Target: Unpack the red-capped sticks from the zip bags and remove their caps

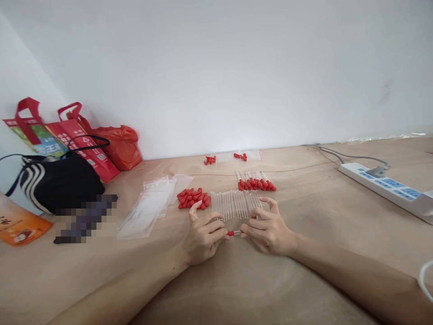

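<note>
Near the front of the table, my left hand pinches a red rubber bulb. My right hand grips a thin glass dropper tube, whose end sits at the bulb's mouth; how deep it goes is hidden. Just beyond my fingers lies a row of bare glass tubes, side by side. A heap of loose red bulbs rests left of that row. Behind it on the right are several droppers with red bulbs on their near ends.
Clear plastic zip bags lie left of the bulbs. Small bagged droppers rest by the wall. A white power strip with a grey cable is at right. Red bags and a black bag stand at left.
</note>
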Tool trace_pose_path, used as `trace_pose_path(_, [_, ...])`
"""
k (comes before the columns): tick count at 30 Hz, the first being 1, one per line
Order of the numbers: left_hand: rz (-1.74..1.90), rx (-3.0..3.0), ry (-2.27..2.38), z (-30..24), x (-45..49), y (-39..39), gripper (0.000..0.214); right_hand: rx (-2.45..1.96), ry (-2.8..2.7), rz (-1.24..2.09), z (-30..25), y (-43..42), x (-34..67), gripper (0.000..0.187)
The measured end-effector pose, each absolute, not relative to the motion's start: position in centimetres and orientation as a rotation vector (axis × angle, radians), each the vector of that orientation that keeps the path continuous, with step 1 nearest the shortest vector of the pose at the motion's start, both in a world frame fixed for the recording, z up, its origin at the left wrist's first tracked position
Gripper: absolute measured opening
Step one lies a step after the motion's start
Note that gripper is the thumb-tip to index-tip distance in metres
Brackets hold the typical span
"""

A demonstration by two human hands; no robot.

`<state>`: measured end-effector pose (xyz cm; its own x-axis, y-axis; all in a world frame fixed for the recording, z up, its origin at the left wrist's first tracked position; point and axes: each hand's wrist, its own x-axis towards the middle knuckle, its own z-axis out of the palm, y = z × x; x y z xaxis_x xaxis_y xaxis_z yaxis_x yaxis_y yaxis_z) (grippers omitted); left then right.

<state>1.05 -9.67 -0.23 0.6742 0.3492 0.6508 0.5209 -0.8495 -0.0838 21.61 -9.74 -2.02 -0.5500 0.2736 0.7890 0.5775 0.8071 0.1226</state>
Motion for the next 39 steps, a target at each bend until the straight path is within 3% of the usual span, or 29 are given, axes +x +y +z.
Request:
trace_pose_path(10, [-1.063, -2.563, -0.923, 0.1, -3.4, -8.0, 0.013, -0.866, -2.06, -0.435, -2.4, -9.1, 25.1, 0.013])
trace_pose_path(14, [-1.152, -2.293, -1.411, 0.8, -6.3, -5.9, 0.024, -0.887, -2.088, -0.418, -2.4, -9.2, 24.5, 0.016])
trace_pose_path(18, [-0.991, -2.146, -2.01, 1.0, -9.2, -3.8, 0.032, -1.01, -2.127, -0.346, -2.3, -9.0, 23.3, 0.025])
trace_pose_path(23, [-0.935, -2.136, -2.375, 0.3, -10.0, -2.6, 0.043, -1.106, -2.032, -0.423, -1.8, -7.1, 21.4, 0.022])
trace_pose_path(28, [-0.943, -2.131, -2.369, 0.7, -9.6, -2.6, 0.038, -1.274, -2.072, -0.524, -1.3, -5.2, 18.6, 0.02])
trace_pose_path(34, [-0.988, -2.065, -2.214, 1.5, -9.6, -3.4, 0.036, -1.409, -2.232, -0.386, -1.0, -5.1, 16.1, 0.018])
trace_pose_path(39, [-0.976, -2.111, -2.129, 1.3, -9.2, -3.7, 0.034, -1.447, -2.27, -0.267, -0.8, -5.8, 15.5, 0.033])
